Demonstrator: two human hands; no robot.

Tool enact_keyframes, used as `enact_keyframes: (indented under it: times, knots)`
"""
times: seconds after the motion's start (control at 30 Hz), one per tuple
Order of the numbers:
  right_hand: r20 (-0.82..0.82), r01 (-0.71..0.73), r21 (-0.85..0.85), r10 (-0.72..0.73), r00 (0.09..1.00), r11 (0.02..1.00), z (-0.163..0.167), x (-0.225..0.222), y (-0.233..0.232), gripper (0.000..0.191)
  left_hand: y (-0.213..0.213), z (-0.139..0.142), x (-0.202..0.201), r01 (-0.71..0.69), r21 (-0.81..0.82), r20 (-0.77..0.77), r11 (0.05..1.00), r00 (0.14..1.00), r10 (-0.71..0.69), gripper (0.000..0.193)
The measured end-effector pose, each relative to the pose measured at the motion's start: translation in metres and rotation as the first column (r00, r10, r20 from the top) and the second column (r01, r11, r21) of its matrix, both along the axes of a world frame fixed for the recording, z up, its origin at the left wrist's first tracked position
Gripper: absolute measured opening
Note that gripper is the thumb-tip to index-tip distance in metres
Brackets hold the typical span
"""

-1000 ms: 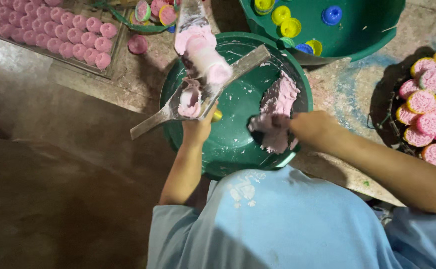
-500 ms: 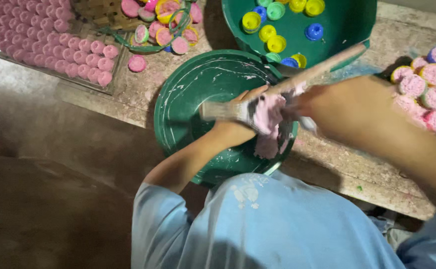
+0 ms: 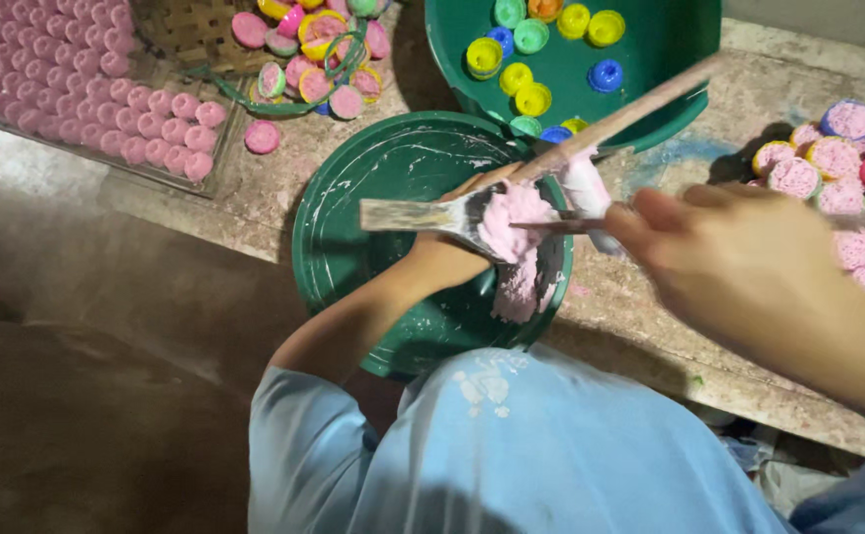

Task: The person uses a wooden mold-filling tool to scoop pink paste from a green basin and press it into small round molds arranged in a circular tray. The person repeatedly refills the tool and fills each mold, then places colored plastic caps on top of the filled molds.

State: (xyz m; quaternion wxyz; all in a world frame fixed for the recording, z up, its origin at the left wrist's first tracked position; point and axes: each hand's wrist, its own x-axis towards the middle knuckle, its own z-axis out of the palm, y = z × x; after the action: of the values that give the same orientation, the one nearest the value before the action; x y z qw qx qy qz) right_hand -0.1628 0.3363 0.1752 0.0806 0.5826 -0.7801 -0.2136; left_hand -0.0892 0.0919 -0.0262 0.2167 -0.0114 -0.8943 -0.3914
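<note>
Rough, stained stone desk [image 3: 650, 297], dim floor below. Left hand [image 3: 452, 252] clenched on a flat wooden spatula [image 3: 423, 215] piled with pink paste [image 3: 512, 218], over a shallow green basin [image 3: 373, 178] smeared white. Right hand [image 3: 739, 262] closed around a thin stick [image 3: 561, 225], tip in the paste just beyond the left grip; blurred, so finger detail unclear. Paste probably soft, sticky, light, prone to smearing; best carried on the blade, handle gripped near the end. Beyond the grips, a deep green tub [image 3: 670, 59] of bright plastic caps [image 3: 531, 99]. Right of the right grip, round filled pink moulds [image 3: 828, 158]; far left, a tray [image 3: 86, 163] of smooth pink rounds.
</note>
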Motion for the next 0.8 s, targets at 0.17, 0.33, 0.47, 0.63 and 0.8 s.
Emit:
enact_keyframes:
  times: [0.17, 0.33, 0.47, 0.63, 0.8]
  knots:
    - [-0.176, -0.234, -0.098, 0.215, 0.961, 0.967, -0.008, 0.025, -0.053, 0.028, 0.011, 0.009, -0.009, 0.032, 0.029, 0.044, 0.999, 0.998, -0.033, 0.063]
    - [0.213, 0.229, -0.159, -0.193, 0.958, 0.960, 0.022, 0.008, -0.020, 0.020, -0.016, 0.016, -0.012, -0.144, -0.133, 0.217, 0.981, 0.961, 0.170, 0.050]
    - [0.493, 0.265, -0.703, 0.182, 0.851, 0.660, -0.029, -0.005, -0.024, 0.035, -0.023, 0.018, -0.016, -0.258, -0.010, -0.183, 0.966, 0.950, 0.252, 0.047]
    - [0.710, 0.445, -0.652, 0.289, 0.642, 0.615, -0.146, -0.003, -0.036, 0.062, -0.035, 0.026, -0.025, -0.452, -0.338, -0.218, 0.825, 0.891, 0.399, 0.060]
    - [0.861, 0.567, -0.477, 0.226, 0.457, 0.672, -0.166, -0.031, -0.013, 0.056, -0.044, 0.031, -0.031, -0.440, -0.378, -0.335, 0.815, 0.885, 0.323, 0.064]
